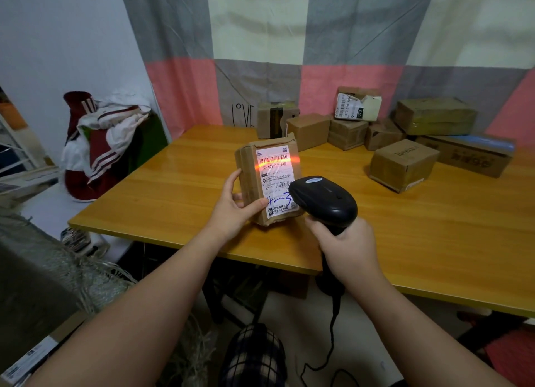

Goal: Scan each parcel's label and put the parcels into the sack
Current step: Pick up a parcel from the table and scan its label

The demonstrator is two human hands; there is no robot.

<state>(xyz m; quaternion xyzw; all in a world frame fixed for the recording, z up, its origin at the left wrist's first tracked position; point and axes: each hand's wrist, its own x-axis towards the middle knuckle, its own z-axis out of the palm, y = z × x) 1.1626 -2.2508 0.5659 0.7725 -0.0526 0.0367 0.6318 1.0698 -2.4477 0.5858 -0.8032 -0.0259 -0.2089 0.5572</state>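
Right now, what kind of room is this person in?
Probably a room at home used for sorting parcels: a patchwork curtain hangs behind the wooden table, cardboard boxes are piled on it, and clothes lie heaped nearby.

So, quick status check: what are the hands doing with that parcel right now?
Left hand grips parcel, label facing camera. Right hand holds scanner, red beam across the top barcode. Nothing blocking; other parcels sit farther back on table.
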